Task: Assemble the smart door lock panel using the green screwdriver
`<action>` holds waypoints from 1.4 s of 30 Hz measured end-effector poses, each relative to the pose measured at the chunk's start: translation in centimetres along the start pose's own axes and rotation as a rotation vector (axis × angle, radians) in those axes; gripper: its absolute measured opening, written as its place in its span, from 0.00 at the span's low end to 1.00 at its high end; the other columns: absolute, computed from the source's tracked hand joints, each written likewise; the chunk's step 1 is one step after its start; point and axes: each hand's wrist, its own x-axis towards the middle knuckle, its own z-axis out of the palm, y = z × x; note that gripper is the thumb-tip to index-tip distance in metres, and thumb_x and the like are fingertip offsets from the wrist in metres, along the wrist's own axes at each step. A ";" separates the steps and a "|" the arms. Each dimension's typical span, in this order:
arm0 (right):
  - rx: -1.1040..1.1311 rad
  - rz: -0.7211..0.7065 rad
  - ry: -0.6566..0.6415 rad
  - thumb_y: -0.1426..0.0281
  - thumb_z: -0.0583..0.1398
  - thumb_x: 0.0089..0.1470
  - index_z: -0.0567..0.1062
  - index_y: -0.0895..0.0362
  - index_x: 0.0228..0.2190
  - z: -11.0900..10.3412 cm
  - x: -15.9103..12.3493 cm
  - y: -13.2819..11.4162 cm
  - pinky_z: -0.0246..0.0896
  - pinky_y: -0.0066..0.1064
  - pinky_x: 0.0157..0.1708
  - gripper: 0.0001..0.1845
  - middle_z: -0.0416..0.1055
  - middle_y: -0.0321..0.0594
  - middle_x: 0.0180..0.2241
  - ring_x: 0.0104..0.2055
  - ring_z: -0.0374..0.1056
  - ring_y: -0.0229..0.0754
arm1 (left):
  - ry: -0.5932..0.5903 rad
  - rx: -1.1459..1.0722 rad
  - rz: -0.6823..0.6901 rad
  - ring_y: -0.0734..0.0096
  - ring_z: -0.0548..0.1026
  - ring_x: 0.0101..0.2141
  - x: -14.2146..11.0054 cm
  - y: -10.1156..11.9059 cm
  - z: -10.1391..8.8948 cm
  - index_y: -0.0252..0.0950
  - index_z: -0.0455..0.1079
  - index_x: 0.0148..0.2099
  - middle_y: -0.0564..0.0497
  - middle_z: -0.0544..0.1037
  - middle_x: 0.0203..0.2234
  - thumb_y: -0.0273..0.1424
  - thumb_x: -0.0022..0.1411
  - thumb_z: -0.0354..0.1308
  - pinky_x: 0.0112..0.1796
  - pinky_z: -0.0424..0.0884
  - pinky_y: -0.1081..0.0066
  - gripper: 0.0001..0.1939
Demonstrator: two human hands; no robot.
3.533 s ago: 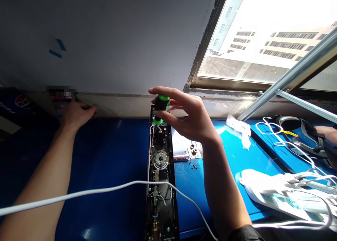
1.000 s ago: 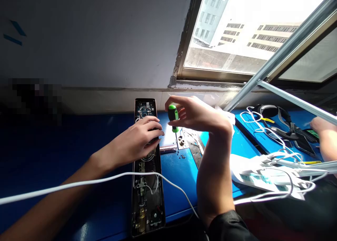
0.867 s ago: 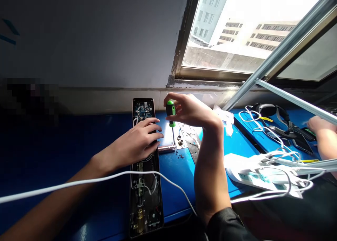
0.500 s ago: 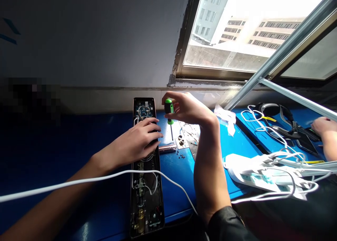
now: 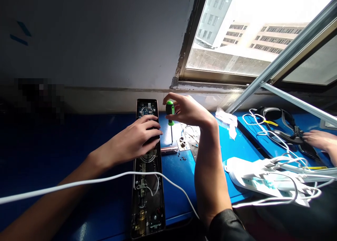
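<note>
A long black device housing [image 5: 155, 207] lies lengthwise before me, its circuit board [image 5: 146, 109] and metal lock-like parts exposed. Across its upper half rests my left hand [image 5: 140, 137], fingers spread over the far rim; it covers the parts beneath. My right hand [image 5: 181, 109] grips a green-and-black screwdriver [image 5: 170, 112] by the handle, shaft pointing down beside the housing. The tip is near the table, close to small dark screws [image 5: 182, 158], a metal plate with a round part [image 5: 183, 143] and a shiny bar [image 5: 169, 150].
A white cable [image 5: 105, 178] runs across the front over the housing. To the right are a power strip [image 5: 237, 174] with tangled cords, a plastic bag [image 5: 228, 121], a headset [image 5: 279, 118] and another person's hand [image 5: 319, 139]. A metal frame bar [image 5: 247, 89] slants over the table.
The view has shifted slightly. My hands and the screwdriver keep nearly the same pose beside the housing. The other person's hand at right has moved left, toward the headset.
</note>
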 end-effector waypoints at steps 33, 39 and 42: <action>0.445 -0.309 0.600 0.63 0.69 0.55 0.69 0.47 0.51 0.4 0.2 -3.7 0.79 0.35 0.33 0.24 0.78 0.36 0.37 0.40 0.79 0.44 | -0.010 -0.403 -0.402 0.65 0.80 0.35 -0.1 -0.6 -2.4 0.36 0.84 0.43 0.49 0.86 0.34 0.37 0.63 0.68 0.35 0.71 0.70 0.11; 0.427 -0.332 0.575 0.62 0.69 0.56 0.71 0.46 0.56 0.7 0.6 -3.5 0.78 0.34 0.35 0.28 0.77 0.33 0.36 0.40 0.79 0.42 | -0.022 -0.351 -0.283 0.67 0.80 0.35 -0.3 -0.8 -2.3 0.36 0.84 0.45 0.50 0.85 0.35 0.34 0.66 0.67 0.36 0.71 0.70 0.09; 0.396 -0.321 0.577 0.60 0.68 0.57 0.70 0.45 0.59 0.8 0.7 -3.6 0.78 0.35 0.35 0.30 0.77 0.33 0.35 0.39 0.79 0.43 | -0.032 -0.324 -0.199 0.68 0.79 0.35 -0.2 -0.7 -2.4 0.35 0.83 0.46 0.49 0.84 0.36 0.31 0.67 0.66 0.36 0.71 0.70 0.08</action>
